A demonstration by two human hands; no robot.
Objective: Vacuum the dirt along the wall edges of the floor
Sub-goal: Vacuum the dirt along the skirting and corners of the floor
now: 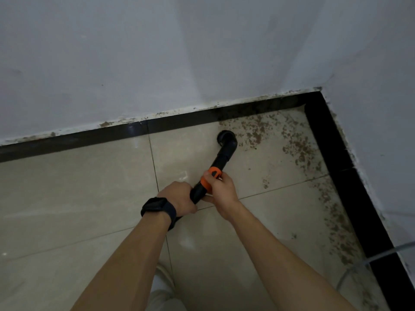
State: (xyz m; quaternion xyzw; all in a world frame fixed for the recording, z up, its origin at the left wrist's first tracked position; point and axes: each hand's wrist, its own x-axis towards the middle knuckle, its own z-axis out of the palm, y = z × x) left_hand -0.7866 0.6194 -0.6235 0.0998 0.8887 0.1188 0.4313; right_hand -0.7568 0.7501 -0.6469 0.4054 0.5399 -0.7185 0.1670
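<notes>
Both hands, left hand (pixel 179 197) and right hand (pixel 221 189), are gripping the vacuum wand (pixel 207 178); its brush nozzle (pixel 225 138) should be hugging the black skirting (pixel 179 123), working toward the corner dirt (pixel 258 129).

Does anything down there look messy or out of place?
Yes. Brown dirt is scattered over the floor tiles in the corner and along the right wall's black skirting, with crumbs on the skirting's top edge. Tiles left of the vacuum look clean.

No legible text or labels.
</notes>
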